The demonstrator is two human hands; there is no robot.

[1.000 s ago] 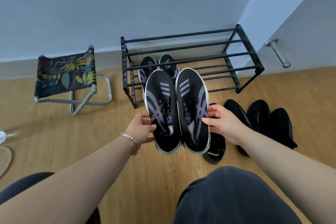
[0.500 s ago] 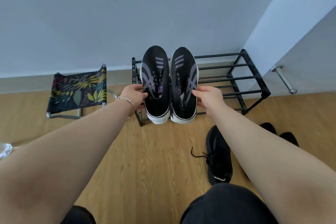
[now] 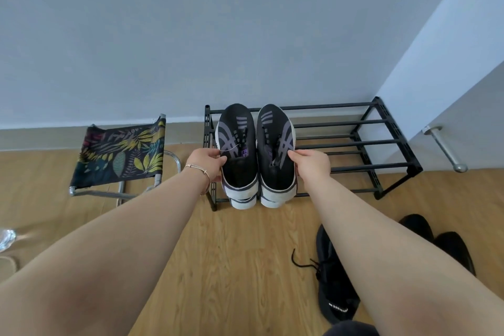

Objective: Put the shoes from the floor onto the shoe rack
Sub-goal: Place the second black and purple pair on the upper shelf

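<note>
Two black sneakers with purple-grey stripes and white soles lie side by side, toes toward the wall, on the left end of the black metal shoe rack's [image 3: 381, 142] top tier. My left hand [image 3: 207, 165] grips the outer side of the left sneaker [image 3: 237, 150]. My right hand [image 3: 311, 165] grips the outer side of the right sneaker [image 3: 275, 150]. Below their heels, white soles of another pair [image 3: 242, 202] show on a lower tier. A black laced shoe [image 3: 334, 289] lies on the wooden floor at the lower right, partly hidden by my right forearm.
More black shoes [image 3: 450, 248] lie on the floor at the right. A folding stool [image 3: 120, 155] with leaf-print fabric stands left of the rack. A metal door stop [image 3: 447, 150] juts out at the right wall. The rack's right part holds nothing.
Both hands carried the striped pair up and forward from above the floor onto the rack's top tier. The view tilted up toward the wall.
</note>
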